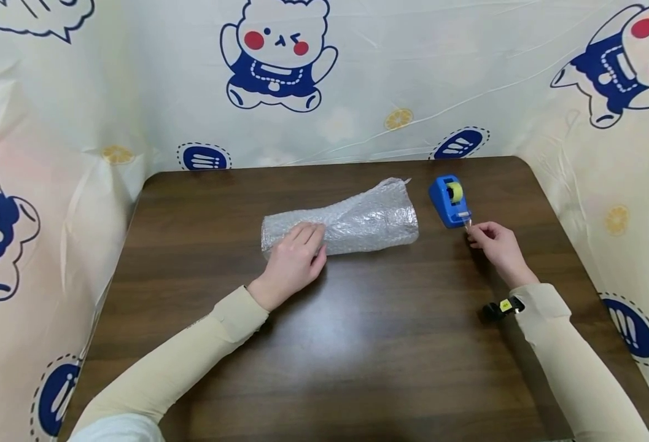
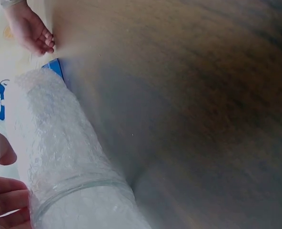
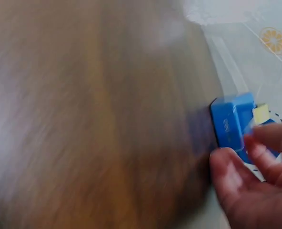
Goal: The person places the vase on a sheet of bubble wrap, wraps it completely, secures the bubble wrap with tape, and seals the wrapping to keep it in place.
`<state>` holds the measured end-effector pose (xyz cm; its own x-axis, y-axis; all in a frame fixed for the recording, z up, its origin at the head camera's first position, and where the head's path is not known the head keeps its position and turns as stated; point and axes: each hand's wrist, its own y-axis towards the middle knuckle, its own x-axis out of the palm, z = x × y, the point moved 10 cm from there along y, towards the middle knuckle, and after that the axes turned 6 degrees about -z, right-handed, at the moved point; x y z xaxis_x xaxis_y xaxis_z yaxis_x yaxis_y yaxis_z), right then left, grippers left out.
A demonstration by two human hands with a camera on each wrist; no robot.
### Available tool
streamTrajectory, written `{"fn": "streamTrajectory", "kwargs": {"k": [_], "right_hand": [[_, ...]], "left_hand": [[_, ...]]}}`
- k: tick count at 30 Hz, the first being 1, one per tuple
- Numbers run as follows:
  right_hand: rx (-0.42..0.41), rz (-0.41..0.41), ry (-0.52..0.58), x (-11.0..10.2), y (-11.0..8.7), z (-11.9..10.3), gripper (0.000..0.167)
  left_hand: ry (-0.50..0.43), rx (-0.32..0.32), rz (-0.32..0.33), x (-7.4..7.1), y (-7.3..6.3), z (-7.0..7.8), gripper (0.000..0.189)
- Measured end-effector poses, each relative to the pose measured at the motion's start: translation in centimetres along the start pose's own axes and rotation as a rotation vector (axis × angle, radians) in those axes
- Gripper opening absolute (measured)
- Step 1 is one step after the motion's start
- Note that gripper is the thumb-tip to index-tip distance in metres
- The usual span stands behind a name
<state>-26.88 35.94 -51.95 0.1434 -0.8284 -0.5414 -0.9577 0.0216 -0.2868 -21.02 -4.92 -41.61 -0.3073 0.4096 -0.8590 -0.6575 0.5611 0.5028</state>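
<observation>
A roll wrapped in clear bubble wrap (image 1: 368, 221) lies across the far middle of the table; what is inside is hidden. My left hand (image 1: 298, 263) rests on the left part of this roll, its fingers lying over the wrap. To the right of the roll stands a blue tape dispenser (image 1: 447, 202) with a yellow-cored roll of tape in it. At its front end, my right hand (image 1: 497, 248) pinches the end of the clear tape (image 1: 467, 224) between thumb and fingertips. The right wrist view shows the dispenser (image 3: 226, 125) just beyond these fingers.
The brown wooden table (image 1: 324, 356) has rounded corners. A printed curtain (image 1: 357, 123) with cartoon bears stands along its back and both sides. A small black device (image 1: 502, 308) is strapped at the right wrist.
</observation>
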Motion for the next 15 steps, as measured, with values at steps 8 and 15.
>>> {"fn": "streamTrajectory", "kwargs": {"k": [8,15], "right_hand": [[-0.096,0.001,0.093,0.15,0.48,-0.34,0.047],[-0.057,0.035,0.235,0.20,0.45,0.46,0.049]], "left_hand": [[0.005,-0.005,-0.011,0.39,0.17,0.03,0.038],[0.004,-0.005,-0.018,0.46,0.39,0.00,0.039]]}}
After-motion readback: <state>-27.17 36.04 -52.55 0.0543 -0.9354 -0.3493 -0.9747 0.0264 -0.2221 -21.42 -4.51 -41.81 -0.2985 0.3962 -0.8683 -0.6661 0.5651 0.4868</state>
